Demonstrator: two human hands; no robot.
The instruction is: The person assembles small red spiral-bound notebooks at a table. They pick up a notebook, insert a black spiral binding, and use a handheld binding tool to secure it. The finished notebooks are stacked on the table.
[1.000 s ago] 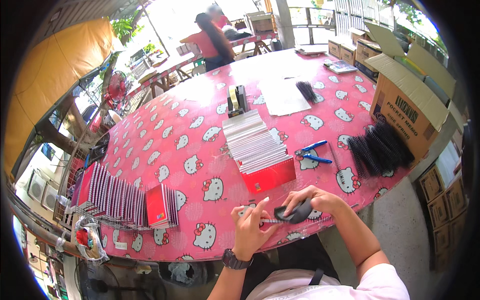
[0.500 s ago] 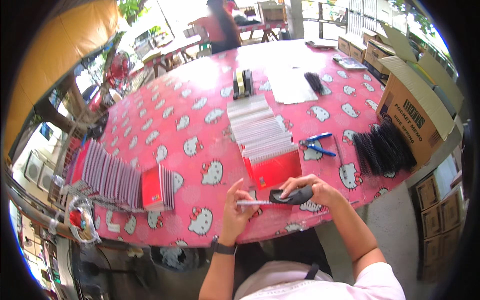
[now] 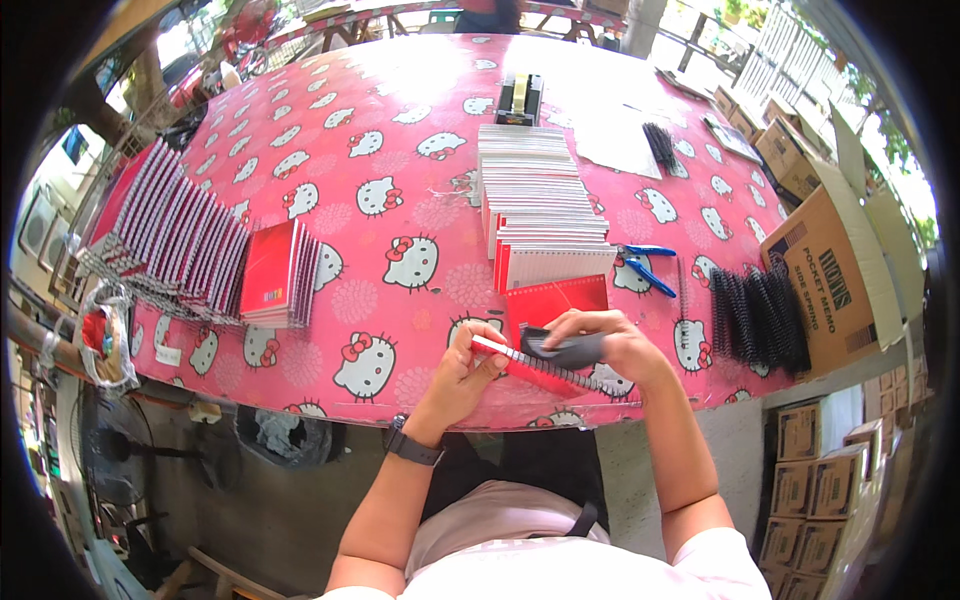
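Note:
My left hand (image 3: 458, 378), with a dark band at its wrist, pinches one end of a small red notebook (image 3: 488, 346). A black spiral coil (image 3: 560, 374) runs along its edge and sticks out to the right. My right hand (image 3: 622, 340) is closed around a dark grey, hand-sized object (image 3: 574, 351), held against the coil; its exact kind I cannot make out. Just beyond both hands, a red-covered pad (image 3: 560, 302) stands at the near end of a long leaning row of white-paged pads (image 3: 530, 185).
Blue-handled cutters (image 3: 648, 268) lie right of the row, near a pile of black coils (image 3: 755, 318) and an open carton (image 3: 835, 270). Spiral notebooks (image 3: 185, 240) fill the left side. A tape dispenser (image 3: 520, 98) stands beyond, with loose coils (image 3: 660, 148) by white paper.
The notebook has turned from nearly level to slanting down rightward, and its coil now shows along the edge. Both hands stay on their things. The whole view has shifted.

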